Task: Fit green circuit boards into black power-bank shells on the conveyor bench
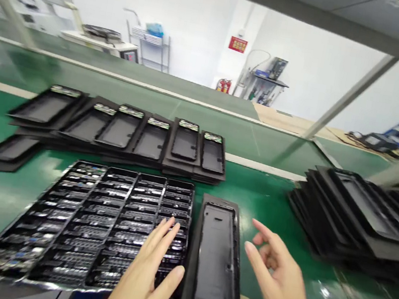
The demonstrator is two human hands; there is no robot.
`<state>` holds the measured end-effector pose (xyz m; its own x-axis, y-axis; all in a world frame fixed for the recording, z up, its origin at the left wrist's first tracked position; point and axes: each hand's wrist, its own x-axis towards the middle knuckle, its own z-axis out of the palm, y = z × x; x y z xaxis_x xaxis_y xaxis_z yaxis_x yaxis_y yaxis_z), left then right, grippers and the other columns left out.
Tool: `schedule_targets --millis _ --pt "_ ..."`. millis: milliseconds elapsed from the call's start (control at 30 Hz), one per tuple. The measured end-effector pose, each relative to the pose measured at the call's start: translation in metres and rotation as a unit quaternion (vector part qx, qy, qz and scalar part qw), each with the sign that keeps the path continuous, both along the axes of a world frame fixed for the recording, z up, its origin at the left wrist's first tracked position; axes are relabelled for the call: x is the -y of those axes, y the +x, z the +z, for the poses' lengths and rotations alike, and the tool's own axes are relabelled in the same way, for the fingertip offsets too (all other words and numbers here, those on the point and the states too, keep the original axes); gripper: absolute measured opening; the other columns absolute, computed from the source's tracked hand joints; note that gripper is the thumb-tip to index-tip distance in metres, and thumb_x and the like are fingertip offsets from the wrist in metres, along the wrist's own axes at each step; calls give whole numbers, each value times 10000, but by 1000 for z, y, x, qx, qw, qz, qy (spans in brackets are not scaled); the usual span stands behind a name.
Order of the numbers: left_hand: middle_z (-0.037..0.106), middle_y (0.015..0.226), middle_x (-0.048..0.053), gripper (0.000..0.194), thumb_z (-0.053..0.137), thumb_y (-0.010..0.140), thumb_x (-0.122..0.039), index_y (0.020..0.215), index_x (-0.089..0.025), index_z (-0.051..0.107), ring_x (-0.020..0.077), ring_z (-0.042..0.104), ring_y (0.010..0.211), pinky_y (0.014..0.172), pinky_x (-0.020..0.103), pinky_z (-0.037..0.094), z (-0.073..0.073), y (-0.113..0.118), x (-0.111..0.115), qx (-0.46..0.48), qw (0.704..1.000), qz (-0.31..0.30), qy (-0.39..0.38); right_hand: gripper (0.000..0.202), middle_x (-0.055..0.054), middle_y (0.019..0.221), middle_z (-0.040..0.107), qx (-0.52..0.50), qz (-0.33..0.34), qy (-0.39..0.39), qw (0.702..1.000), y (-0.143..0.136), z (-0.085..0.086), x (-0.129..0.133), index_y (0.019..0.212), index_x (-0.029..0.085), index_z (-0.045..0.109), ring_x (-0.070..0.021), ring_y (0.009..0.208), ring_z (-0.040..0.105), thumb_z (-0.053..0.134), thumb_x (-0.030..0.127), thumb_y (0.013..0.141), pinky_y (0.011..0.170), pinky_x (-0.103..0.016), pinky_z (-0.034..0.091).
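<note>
My left hand point(148, 273) lies flat with fingers spread on the right part of a large black tray point(67, 229) whose rows hold several small parts. My right hand point(277, 280) hovers with fingers apart, holding nothing, just right of a single narrow black tray point(216, 264) that lies lengthwise on the green table between my hands. The narrow tray holds a dark flat piece.
A row of several narrow black trays point(155, 139) lies across the table behind the large tray. A tilted stack of similar trays point(360, 217) sits at the right. A green conveyor belt point(118, 87) runs behind. Metal frame posts point(350, 95) rise at the right.
</note>
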<state>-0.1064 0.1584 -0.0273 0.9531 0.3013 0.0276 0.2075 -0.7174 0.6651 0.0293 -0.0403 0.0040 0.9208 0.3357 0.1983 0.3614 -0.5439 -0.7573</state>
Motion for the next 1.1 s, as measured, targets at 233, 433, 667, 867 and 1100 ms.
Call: schedule_targets --millis 233,433,667,867,1100 --pt "265 1498 120 562 395 857 -488 1361 -238 399 365 132 1376 1057 619 194 -18 -35 -55 -60 972 114 199 298 -55 817 618 208 240 -125 940 -15 69 -84 1100 238 582 -174 614 577 494 346 836 519 -285 470" --pt "296 1485 136 595 471 825 -429 1377 -230 372 387 205 1355 1044 576 266 -27 -45 -56 -67 971 117 196 190 -68 933 645 205 437 -287 827 -57 67 -234 963 179 638 -214 837 627 495 221 846 674 -332 512" --pt "349 1458 146 617 480 803 -466 1363 -220 403 416 216 1343 1044 611 238 -27 -48 -56 -51 977 124 165 274 -71 1132 574 226 455 -319 800 -84 7 -351 1104 156 552 -200 982 579 539 319 884 827 -412 498" --pt "327 1473 129 661 407 807 -571 1381 -245 368 414 178 1353 1057 630 191 -28 -50 -57 -30 983 123 129 295 -75 1141 569 176 421 -329 827 -82 -17 -366 1131 159 538 -202 975 583 537 321 884 820 -412 503" --pt "293 1484 136 652 441 796 -556 1356 -223 415 416 161 1356 1062 639 148 -32 -51 -56 -5 987 136 91 279 -71 1128 575 58 406 -238 881 -76 -9 -366 1112 162 549 -198 967 584 535 323 885 820 -409 501"
